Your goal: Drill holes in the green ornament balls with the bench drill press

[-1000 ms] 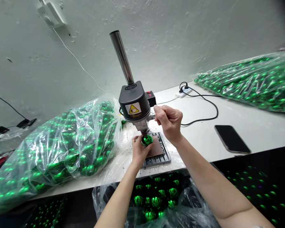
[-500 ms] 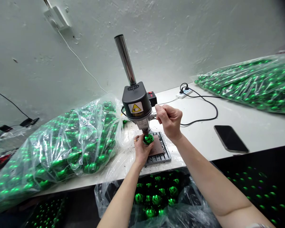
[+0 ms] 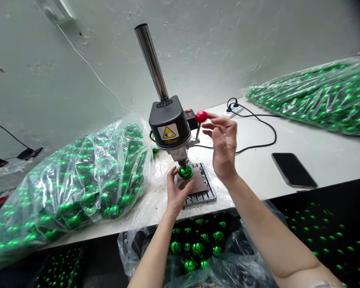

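Observation:
A small black drill press (image 3: 169, 124) stands on the white table, its silver lever carrying a red knob (image 3: 201, 116). Directly beneath the chuck is a shiny green ball (image 3: 186, 172), above a brown pad on the ribbed metal base (image 3: 208, 196). Around the ball my left hand (image 3: 177, 192) is open, thumb and fingers spread with a visible gap beside it. My right hand (image 3: 223, 146) is also open, palm showing, with fingertips at the red knob but not wrapped round it. The bit's tip is hidden at the ball's top.
A big clear bag of green balls (image 3: 87, 188) lies left of the press, another bag (image 3: 318, 96) at the back right. An open bag of balls (image 3: 198, 248) sits below the table edge. A phone (image 3: 294, 170) and a power strip (image 3: 232, 112) with black cable are on the right.
My right hand has loosened from a fist at the lever, and the red knob now shows, higher up. My left fingers have spread away from the ball. The view has shifted slightly.

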Motion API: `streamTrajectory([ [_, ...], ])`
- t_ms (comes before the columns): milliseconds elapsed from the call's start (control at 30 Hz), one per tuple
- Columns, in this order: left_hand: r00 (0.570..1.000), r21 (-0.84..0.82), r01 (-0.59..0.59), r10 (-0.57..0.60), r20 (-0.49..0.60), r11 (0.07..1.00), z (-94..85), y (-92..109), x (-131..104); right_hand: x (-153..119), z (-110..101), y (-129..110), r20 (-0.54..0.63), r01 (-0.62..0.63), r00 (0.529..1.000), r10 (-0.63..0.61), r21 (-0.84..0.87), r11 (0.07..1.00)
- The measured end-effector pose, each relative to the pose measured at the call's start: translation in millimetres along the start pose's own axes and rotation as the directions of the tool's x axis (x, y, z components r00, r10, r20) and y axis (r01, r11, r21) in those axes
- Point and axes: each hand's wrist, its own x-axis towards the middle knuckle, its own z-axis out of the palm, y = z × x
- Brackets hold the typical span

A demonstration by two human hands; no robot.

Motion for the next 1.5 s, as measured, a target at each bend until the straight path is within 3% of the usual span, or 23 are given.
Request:
streamTrajectory([
  [100, 0.992, 0.128, -0.030, 0.045, -0.115, 0.991, -21.7, -9.3, -11.5, -16.0, -5.4, 16.2, -0.117, -0.124, 0.986, 0.117, -0.051, 0.991],
  [200, 0.953, 0.235, -0.010, 0.080, -0.291, 0.972, -49.2, -29.1, -21.2, -29.2, -11.1, 27.9, -0.111, -0.199, 0.976, 0.187, -0.107, 0.974],
  [267, 0.929, 0.342, 0.002, 0.125, -0.347, 0.940, -68.3, -44.0, -24.9, -35.9, -14.6, 31.9, -0.096, -0.232, 0.971, 0.219, -0.161, 0.959],
  [367, 0.936, 0.475, -0.012, 0.177, -0.304, 0.880, -89.6, -63.5, -27.4, -48.3, -18.4, 37.7, 0.001, -0.315, 0.945, 0.328, -0.275, 0.908],
  [433, 0.954, 0.517, -0.041, 0.187, -0.233, 0.855, -95.4, -72.7, -28.5, -59.6, -18.9, 44.5, 0.092, -0.362, 0.903, 0.420, -0.367, 0.857],
  [533, 0.968, 0.568, -0.082, 0.202, -0.151, 0.819, -94.4, -80.4, -30.0, -78.4, -15.6, 59.3, 0.163, -0.385, 0.842, 0.514, -0.487, 0.784],
  [700, 0.976, 0.628, -0.079, 0.189, -0.110, 0.774, -91.2, -83.8, -30.7, -98.9, -8.9, 81.6, 0.207, -0.403, 0.777, 0.594, -0.561, 0.723],
  [1000, 0.980, 0.706, -0.142, 0.199, 0.002, 0.694, -92.9, -85.7, -31.7, -91.3, -14.0, 80.4, 0.276, -0.487, 0.655, 0.703, -0.557, 0.672],
  [1233, 0.981, 0.725, -0.147, 0.193, 0.021, 0.673, -92.3, -87.0, -32.5, -84.4, -15.9, 76.7, 0.317, -0.515, 0.611, 0.725, -0.536, 0.669],
  [1433, 0.981, 0.740, -0.145, 0.193, 0.021, 0.657, -91.4, -88.0, -33.2, -97.2, -17.9, 78.3, 0.258, -0.548, 0.674, 0.692, -0.454, 0.703],
  [1500, 0.982, 0.742, -0.146, 0.189, 0.026, 0.655, -91.2, -87.5, -33.5, -100.2, -18.0, 79.4, 0.253, -0.564, 0.676, 0.692, -0.427, 0.707],
])
